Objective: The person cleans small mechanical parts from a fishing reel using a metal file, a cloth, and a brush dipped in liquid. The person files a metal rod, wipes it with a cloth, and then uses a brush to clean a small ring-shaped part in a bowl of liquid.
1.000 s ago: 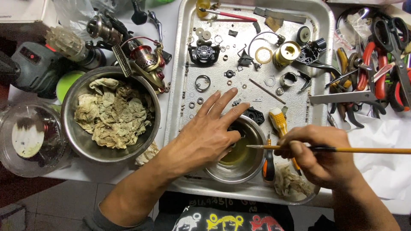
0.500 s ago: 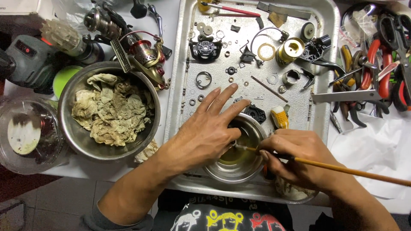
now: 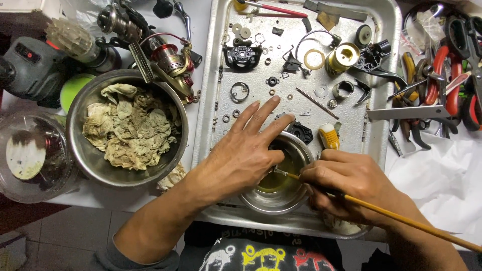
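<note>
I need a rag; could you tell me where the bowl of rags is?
The rag bowl sits left of the metal tray, just below the red reel.

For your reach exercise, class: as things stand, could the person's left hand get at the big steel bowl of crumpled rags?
Probably yes. The left hand rests over the small bowl, and the big steel bowl sits just beside it, open-topped, with nothing between them.

two steel bowls (image 3: 276, 193) (image 3: 90, 155), one metal tray (image 3: 386, 30), one paintbrush (image 3: 381, 213), two hands (image 3: 241, 155) (image 3: 351, 185), one fishing reel (image 3: 165, 60).
</note>
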